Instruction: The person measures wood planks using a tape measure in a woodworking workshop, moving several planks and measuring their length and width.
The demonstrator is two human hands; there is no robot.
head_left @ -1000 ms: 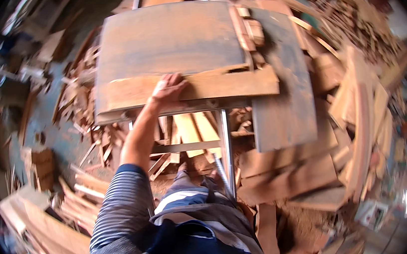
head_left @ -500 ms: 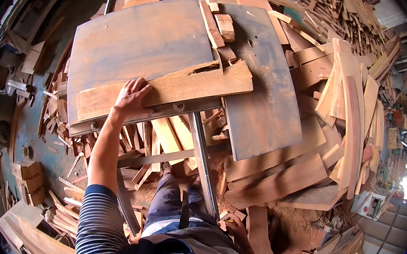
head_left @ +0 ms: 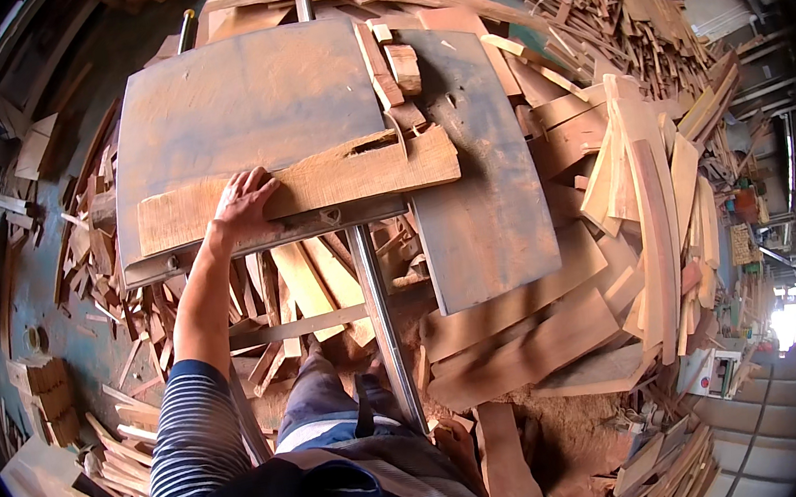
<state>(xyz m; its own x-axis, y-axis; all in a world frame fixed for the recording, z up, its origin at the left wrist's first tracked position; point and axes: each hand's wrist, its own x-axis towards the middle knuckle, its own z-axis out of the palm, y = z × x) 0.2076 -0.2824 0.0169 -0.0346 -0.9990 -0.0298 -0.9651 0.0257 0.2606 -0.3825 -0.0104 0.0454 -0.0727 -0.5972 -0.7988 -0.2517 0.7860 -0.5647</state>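
Only the left hand (head_left: pixel 243 199) shows, flat on a plank (head_left: pixel 313 187).

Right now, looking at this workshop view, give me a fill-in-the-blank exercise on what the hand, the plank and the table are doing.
1. The left hand lies flat on a long rough wooden ____ that rests across the table.
2. The grey metal table top has small wooden blocks lying near its ____ edge.
3. The sleeve on the left arm is patterned with ____.
4. The floor round the table is strewn with wooden ____.

Missing words: plank; right; stripes; offcuts
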